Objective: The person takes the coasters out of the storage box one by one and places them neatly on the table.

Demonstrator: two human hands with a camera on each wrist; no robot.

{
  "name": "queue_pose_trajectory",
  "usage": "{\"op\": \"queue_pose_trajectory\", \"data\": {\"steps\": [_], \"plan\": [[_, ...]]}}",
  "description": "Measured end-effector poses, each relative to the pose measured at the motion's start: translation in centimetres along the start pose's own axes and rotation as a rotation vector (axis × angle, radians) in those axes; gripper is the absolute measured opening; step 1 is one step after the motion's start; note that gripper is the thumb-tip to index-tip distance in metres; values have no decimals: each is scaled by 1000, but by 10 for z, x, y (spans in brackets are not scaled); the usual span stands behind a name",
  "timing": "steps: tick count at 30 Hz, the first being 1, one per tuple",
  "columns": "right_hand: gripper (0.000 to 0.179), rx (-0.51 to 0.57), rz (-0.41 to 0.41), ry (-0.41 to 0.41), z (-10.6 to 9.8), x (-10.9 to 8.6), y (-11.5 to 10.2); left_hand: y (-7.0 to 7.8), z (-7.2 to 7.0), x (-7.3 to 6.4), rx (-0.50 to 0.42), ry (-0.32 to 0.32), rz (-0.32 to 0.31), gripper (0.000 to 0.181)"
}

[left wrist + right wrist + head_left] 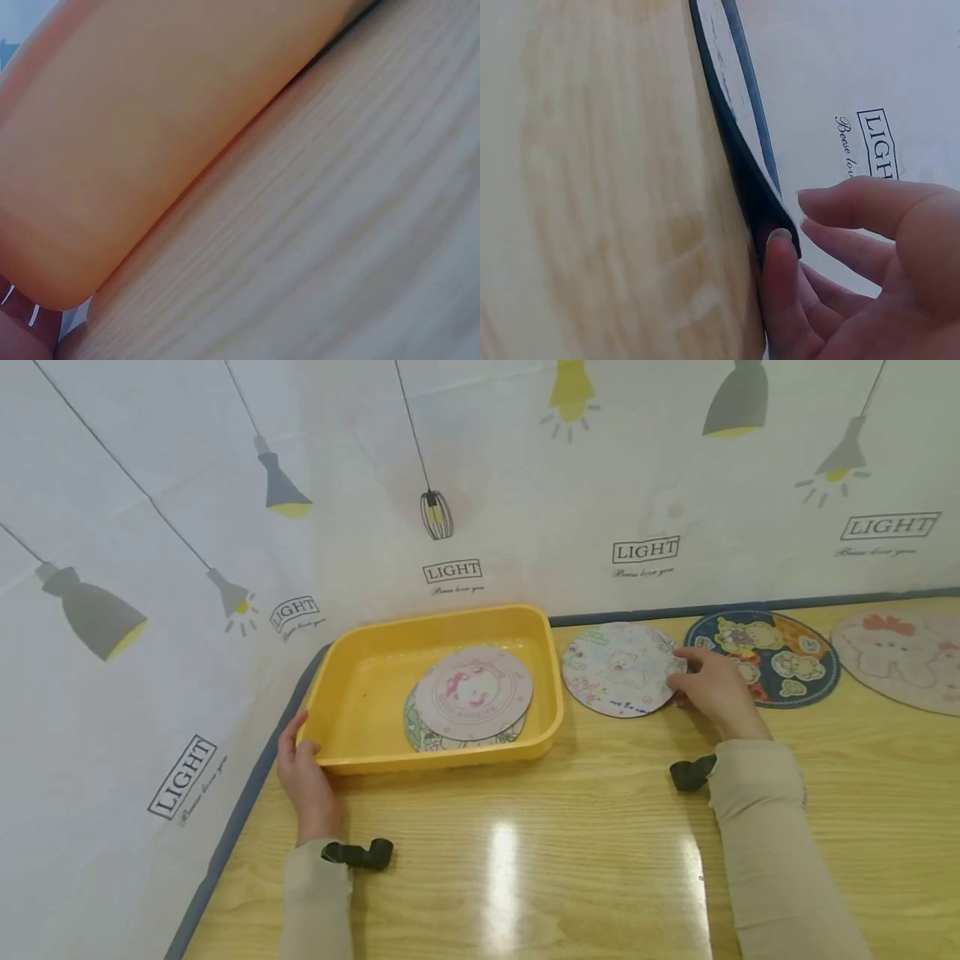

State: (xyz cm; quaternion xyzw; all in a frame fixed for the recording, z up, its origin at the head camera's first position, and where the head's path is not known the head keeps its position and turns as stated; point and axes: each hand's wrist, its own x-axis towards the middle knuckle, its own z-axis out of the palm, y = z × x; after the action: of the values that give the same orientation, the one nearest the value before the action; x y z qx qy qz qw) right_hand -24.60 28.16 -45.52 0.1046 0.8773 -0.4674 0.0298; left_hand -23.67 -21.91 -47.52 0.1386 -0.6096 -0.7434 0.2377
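Note:
My left hand [307, 781] grips the front left corner of a yellow plastic tray [375, 762], its thumb over the rim. In the left wrist view the tray's wall [150, 135] fills the upper left. My right hand [712, 689] pinches the right edge of a white round mouse pad [618, 670] with a cartoon drawing. In the right wrist view that edge bends up off the table, showing a dark underside [742, 176]. Inside the tray, a pink round mouse pad [474, 693] overlaps a green-patterned one [414, 727].
Right of the white pad lie a dark blue round mouse pad [798, 693], partly behind my right hand, and a pale pink one [892, 664] cut by the frame's edge. A wall covering [525, 527] printed with lamps borders the wooden table [600, 835] behind and left.

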Motion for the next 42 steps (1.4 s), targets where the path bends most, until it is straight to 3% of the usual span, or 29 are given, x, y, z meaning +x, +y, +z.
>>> {"op": "queue_pose_trajectory", "data": {"steps": [11, 24, 33, 39, 42], "plan": [[47, -3, -30, 85, -3, 0, -4, 3, 2, -1, 9, -6, -11, 47], [46, -2, -39, 115, -6, -2, -9, 10, 7, -4, 6, -5, -16, 48], [48, 59, -57, 128, -1, -5, -18, 6, 3, 1, 27, 7, 0, 47], [51, 162, -40, 115, 4, -6, -27, 6, 1, -1, 33, 29, -20, 47], [49, 154, -35, 123, 5, -6, -35, 6, 1, -1, 26, 28, -26, 47]]}}
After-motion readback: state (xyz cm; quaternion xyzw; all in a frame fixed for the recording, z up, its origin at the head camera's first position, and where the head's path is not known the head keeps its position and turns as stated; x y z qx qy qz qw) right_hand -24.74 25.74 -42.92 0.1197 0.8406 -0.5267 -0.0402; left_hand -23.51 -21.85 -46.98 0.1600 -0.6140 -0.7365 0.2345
